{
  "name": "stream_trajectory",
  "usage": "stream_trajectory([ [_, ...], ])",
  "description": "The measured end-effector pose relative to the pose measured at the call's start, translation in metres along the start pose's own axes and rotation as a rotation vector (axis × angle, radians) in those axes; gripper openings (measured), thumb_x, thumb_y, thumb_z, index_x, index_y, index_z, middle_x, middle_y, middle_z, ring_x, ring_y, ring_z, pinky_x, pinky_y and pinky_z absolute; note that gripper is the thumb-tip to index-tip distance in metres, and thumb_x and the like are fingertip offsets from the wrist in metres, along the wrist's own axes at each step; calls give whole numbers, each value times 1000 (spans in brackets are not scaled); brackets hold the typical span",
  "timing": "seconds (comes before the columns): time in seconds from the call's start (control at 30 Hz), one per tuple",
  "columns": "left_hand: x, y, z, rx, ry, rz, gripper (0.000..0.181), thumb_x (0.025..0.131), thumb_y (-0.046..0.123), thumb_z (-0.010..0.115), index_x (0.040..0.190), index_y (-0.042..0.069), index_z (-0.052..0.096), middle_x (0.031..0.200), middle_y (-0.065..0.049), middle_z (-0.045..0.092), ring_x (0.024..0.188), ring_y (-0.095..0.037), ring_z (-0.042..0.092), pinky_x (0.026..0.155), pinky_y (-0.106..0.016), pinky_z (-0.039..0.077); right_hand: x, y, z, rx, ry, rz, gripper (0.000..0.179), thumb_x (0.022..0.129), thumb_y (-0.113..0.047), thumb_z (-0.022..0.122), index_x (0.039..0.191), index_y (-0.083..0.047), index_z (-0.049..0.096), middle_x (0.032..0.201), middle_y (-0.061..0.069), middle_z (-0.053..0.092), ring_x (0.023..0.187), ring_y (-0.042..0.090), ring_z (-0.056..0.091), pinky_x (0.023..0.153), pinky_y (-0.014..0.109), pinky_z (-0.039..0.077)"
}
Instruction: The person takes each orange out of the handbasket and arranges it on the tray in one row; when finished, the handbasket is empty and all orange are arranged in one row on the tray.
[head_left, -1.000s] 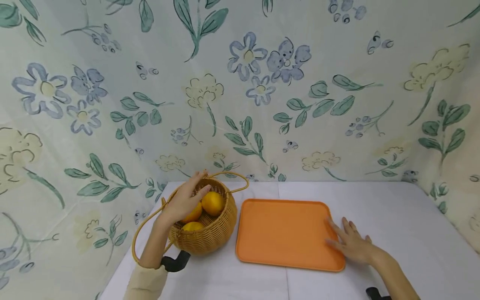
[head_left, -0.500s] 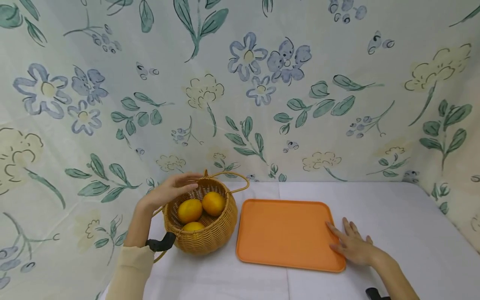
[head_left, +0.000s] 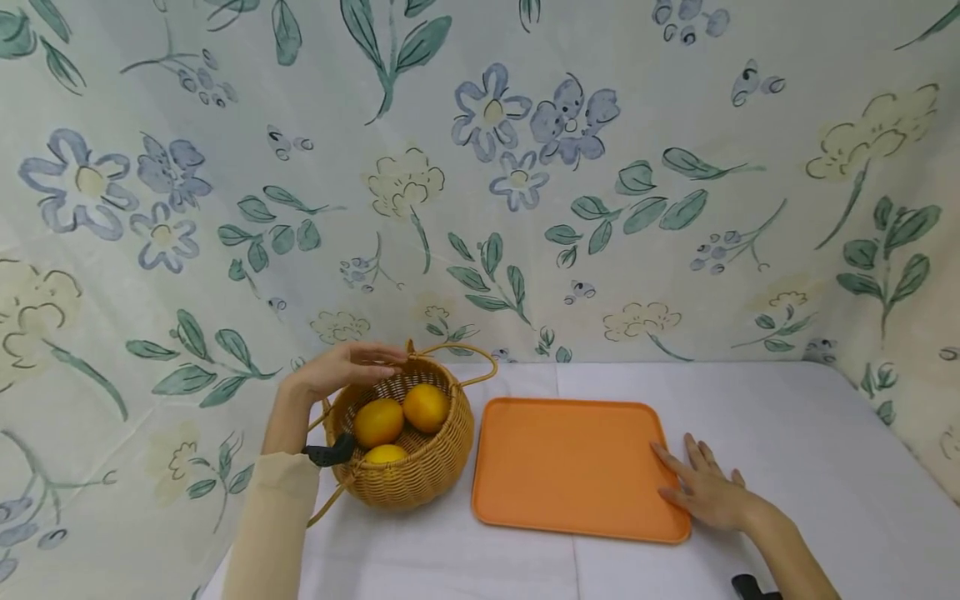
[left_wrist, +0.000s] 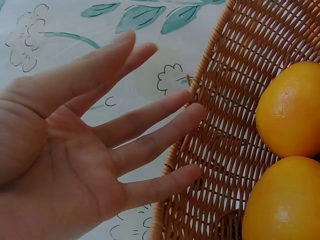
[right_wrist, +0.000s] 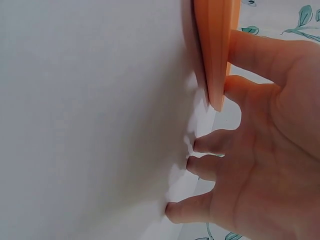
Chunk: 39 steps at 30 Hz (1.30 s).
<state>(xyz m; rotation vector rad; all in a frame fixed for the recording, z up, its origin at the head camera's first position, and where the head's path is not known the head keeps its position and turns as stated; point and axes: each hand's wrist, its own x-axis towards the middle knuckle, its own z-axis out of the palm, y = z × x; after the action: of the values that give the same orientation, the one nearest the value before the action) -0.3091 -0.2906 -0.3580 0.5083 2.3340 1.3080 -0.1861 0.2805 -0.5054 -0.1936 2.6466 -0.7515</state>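
Observation:
A round wicker basket (head_left: 408, 483) stands on the table's left side, holding several oranges; one orange (head_left: 426, 408) sits at the right inside, and another orange (left_wrist: 290, 110) shows in the left wrist view. My left hand (head_left: 347, 372) is at the basket's back-left rim, fingers extended, with fingertips touching or just over the rim (left_wrist: 212, 50). Right of the basket lies an orange rectangular tray (head_left: 570, 467). My right hand (head_left: 708, 487) is spread at the tray's right edge: thumb and index finger touch the tray's side (right_wrist: 215, 55), while the other fingertips rest on the white cloth.
One basket handle (head_left: 487, 360) leans out toward the back right. The other handle (head_left: 327, 504) hangs at the left, partly behind my forearm. White cloth (head_left: 817, 433) covers the table, and a floral curtain (head_left: 525, 250) rises behind it.
My left hand has drawn back leftward from above the basket to its rim. The left handle, earlier looped round the forearm, now hangs lower. My right hand and the tray stay nearly still.

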Motion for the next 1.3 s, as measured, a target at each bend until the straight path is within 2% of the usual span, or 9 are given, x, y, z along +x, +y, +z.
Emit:
stream_trajectory([
  [0.23,13,-5,-2,90,-99,-39,42,100,21,68,140,9,65,148,-10,62,140,-36,53,115,-50,46,1,-1,1,5,6,3,84,100,-55,59,162,-8,26,161,46,-10,146,68,-11,100,91,-11],
  [0.4,26,-13,0,120,-170,-48,41,100,22,68,140,11,66,149,-6,61,142,-26,52,121,-51,39,0,-1,2,-7,12,-8,82,101,-52,58,162,-6,26,159,47,-10,144,70,-9,99,92,-9],
  [0.57,39,-23,2,76,-267,-49,41,102,10,62,143,5,62,155,-11,53,149,-32,42,123,-50,36,1,0,3,-4,10,1,83,101,-52,59,162,-6,26,160,46,-10,144,69,-10,100,92,-10],
  [0.7,47,-30,6,49,-323,-74,41,102,4,59,143,4,61,159,-14,47,151,-37,36,117,-39,42,0,-2,3,-5,13,-3,83,101,-50,59,162,-5,26,160,46,-10,145,69,-10,100,92,-10],
  [0.8,51,-33,10,66,-349,-89,41,101,4,60,142,6,63,159,-14,48,151,-38,34,112,-33,45,0,-2,3,9,9,-4,83,101,-50,60,162,-5,26,160,46,-11,145,68,-12,100,91,-12],
  [0.9,54,-35,13,76,-358,-110,40,100,5,63,140,6,65,154,-12,55,152,-36,34,117,-39,42,-1,-1,5,17,7,0,83,101,-50,60,162,-5,25,160,46,-12,145,68,-13,100,91,-13],
  [1.0,57,-37,14,74,-371,-121,40,99,5,64,139,7,66,151,-10,58,153,-34,35,126,-49,30,-1,-1,5,15,10,6,83,101,-50,60,162,-5,25,160,46,-12,145,68,-13,100,91,-14],
  [1.1,58,-40,15,72,-382,-115,40,99,5,64,139,7,66,150,-10,59,153,-34,35,129,-55,20,-1,-1,5,9,13,10,83,101,-50,60,162,-5,25,160,46,-12,145,69,-13,100,91,-13],
  [1.3,60,-40,17,80,-374,-122,38,98,7,66,136,10,69,149,-9,61,151,-34,38,128,-56,22,-1,-2,3,-5,22,10,82,102,-50,59,162,-5,25,160,45,-12,145,69,-11,101,91,-12],
])
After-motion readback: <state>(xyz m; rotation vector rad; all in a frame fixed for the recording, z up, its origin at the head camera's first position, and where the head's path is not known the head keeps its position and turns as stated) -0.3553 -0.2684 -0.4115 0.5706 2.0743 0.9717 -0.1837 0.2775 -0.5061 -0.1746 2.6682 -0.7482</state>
